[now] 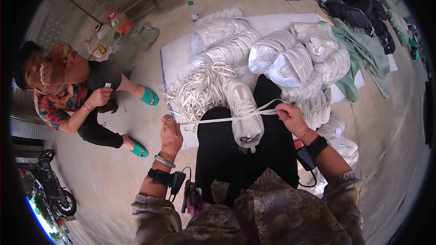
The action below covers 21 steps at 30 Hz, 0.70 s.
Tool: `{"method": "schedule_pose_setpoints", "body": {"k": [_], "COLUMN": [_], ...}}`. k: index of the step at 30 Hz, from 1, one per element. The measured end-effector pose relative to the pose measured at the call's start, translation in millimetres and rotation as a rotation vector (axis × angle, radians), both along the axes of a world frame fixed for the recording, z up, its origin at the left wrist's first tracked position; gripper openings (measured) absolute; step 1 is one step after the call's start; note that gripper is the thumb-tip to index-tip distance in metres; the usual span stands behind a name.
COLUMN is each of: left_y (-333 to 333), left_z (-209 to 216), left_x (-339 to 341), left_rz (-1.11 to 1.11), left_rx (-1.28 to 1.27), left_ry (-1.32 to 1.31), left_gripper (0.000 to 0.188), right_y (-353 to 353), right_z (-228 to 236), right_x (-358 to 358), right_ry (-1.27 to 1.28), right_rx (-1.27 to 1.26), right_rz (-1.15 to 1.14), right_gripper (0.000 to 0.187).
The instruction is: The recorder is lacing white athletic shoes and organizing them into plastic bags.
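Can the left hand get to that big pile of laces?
Probably yes: the pile lies just ahead of the left hand, with nothing seen between. But that hand holds a lace, so it may need to let go.

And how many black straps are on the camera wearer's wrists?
2: one strap around the left wrist, beside the pale bangle; another strap around the right wrist.

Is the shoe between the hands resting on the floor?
No, the shoe rests on the person's black trousers, in the lap.
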<state>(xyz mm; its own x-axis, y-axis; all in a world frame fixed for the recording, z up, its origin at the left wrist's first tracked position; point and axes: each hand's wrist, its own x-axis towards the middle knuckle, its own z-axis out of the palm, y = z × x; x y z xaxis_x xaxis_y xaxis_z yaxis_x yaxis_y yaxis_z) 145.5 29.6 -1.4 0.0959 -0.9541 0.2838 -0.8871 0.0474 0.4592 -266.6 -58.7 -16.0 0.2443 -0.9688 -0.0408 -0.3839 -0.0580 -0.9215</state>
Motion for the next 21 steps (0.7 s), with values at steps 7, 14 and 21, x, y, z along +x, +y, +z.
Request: {"method": "schedule_pose_setpoints", "body": {"k": [7, 14, 21], "left_y": [60.7, -2.9, -42.4], "left_z": [-8.9, 4.8, 13.9], "left_x": [83.6, -31.8, -134.2], "left_rz": [0.353, -0.077, -0.459], "left_rx": [0.386, 0.160, 0.049], "left_ry": [-0.391, -0.154, -0.214], "left_gripper": [0.014, 0.027, 0.039], "right_y": [1.9, -4.9, -8.3], "right_z": [5.2, 6.0, 15.2], "right_x": [23.2, 46.3, 33.4], "right_ry": [0.122, 0.521, 0.593], "right_rx": [-0.330, -0.484, -0.579], "right_rz": [0.033, 0.180, 0.246], "right_gripper": [0.019, 0.031, 0.021]}}
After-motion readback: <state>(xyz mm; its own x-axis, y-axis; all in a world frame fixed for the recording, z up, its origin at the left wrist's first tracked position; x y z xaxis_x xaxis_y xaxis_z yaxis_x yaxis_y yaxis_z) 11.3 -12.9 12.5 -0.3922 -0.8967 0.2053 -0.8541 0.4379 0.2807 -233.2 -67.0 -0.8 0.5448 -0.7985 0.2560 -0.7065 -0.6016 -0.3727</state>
